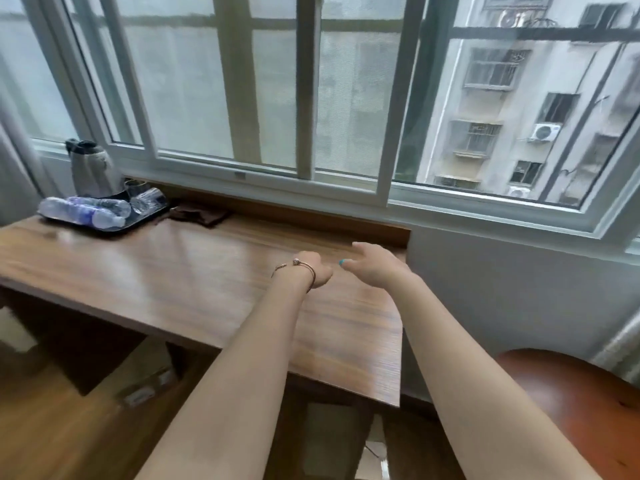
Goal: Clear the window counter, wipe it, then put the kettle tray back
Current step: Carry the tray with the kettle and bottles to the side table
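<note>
1. One black kettle tray sits at the far left end of the wooden table, against the window frame.
2. Two plastic water bottles lie on their sides along the tray's near edge, a steel kettle stands at its back, and upturned glasses rest at its right.
3. A dark brown cloth lies crumpled on the table just right of the tray, near the back ledge.
4. The left hand, with a bracelet on its wrist, hovers over the table's right part with fingers curled into a loose fist, holding nothing.
5. The right hand is just beside it, fingers stretched out and relaxed, empty.
6. A round reddish wooden seat shows at lower right; a sliding window runs behind the table.
</note>
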`<state>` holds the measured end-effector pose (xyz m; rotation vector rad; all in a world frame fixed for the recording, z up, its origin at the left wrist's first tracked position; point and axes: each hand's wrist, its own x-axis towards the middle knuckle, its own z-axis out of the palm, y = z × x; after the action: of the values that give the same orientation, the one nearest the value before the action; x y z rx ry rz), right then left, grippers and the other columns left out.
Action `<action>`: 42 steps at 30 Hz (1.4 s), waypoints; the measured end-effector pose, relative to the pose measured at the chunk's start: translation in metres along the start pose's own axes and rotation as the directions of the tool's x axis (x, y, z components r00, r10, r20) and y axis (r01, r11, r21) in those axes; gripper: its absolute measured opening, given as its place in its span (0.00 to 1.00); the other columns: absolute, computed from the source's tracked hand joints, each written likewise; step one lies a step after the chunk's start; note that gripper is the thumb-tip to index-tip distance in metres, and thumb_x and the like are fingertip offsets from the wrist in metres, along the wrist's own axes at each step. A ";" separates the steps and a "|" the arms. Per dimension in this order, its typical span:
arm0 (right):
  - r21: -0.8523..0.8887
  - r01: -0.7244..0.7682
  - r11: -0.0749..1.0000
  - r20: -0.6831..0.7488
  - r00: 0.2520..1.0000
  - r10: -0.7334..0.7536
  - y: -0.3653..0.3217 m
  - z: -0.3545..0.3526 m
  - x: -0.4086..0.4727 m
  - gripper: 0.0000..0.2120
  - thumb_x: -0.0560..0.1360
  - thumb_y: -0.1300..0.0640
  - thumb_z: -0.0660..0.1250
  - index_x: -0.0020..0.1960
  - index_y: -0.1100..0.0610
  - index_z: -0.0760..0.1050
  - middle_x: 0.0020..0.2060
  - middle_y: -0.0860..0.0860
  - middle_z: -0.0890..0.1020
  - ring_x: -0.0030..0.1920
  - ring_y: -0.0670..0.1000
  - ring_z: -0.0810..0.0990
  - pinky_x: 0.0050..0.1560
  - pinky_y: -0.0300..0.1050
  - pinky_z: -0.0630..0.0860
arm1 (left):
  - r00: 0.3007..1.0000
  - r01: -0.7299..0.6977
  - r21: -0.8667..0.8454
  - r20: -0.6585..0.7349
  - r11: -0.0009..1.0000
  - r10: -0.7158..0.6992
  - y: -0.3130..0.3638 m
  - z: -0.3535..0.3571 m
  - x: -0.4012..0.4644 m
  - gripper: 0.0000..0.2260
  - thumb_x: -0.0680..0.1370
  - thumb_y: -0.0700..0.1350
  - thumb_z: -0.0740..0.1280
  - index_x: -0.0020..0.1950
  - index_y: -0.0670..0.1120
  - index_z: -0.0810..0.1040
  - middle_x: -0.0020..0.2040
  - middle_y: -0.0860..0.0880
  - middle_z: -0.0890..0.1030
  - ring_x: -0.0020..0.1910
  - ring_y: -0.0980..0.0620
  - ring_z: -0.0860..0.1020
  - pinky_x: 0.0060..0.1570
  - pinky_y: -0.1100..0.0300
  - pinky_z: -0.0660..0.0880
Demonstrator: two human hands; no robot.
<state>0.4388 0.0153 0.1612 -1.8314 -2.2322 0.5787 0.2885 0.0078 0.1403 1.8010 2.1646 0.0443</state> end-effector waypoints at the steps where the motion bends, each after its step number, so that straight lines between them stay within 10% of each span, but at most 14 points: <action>1: -0.010 0.039 0.999 0.017 0.999 -0.039 -0.019 0.009 0.008 0.31 0.77 0.38 0.59 0.77 0.45 0.59 0.75 0.47 0.65 0.73 0.54 0.66 0.67 0.53 0.67 | 0.999 0.045 -0.008 -0.011 0.999 -0.045 -0.021 -0.006 0.000 0.17 0.77 0.53 0.56 0.55 0.45 0.77 0.50 0.47 0.77 0.49 0.45 0.74 0.48 0.56 0.71; 20: -0.002 0.459 0.889 0.213 0.868 -0.448 -0.243 0.128 0.099 0.28 0.80 0.40 0.55 0.77 0.48 0.59 0.75 0.49 0.65 0.73 0.55 0.64 0.68 0.53 0.65 | 0.853 0.493 -0.147 -0.115 0.858 -0.509 -0.246 -0.043 -0.002 0.21 0.77 0.50 0.56 0.67 0.45 0.73 0.67 0.43 0.70 0.68 0.42 0.66 0.63 0.47 0.69; 42: -0.020 0.602 0.798 0.360 0.749 -0.556 -0.452 0.261 0.235 0.33 0.76 0.41 0.61 0.78 0.49 0.57 0.76 0.49 0.64 0.73 0.52 0.66 0.69 0.54 0.67 | 0.744 0.593 -0.332 -0.124 0.734 -0.657 -0.493 -0.092 0.078 0.29 0.78 0.58 0.59 0.75 0.46 0.62 0.74 0.45 0.63 0.72 0.44 0.62 0.66 0.52 0.63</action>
<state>-0.1183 0.1275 0.0913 -1.0062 -2.9419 0.6570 -0.2175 -0.0003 0.0968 0.8677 2.6710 0.3935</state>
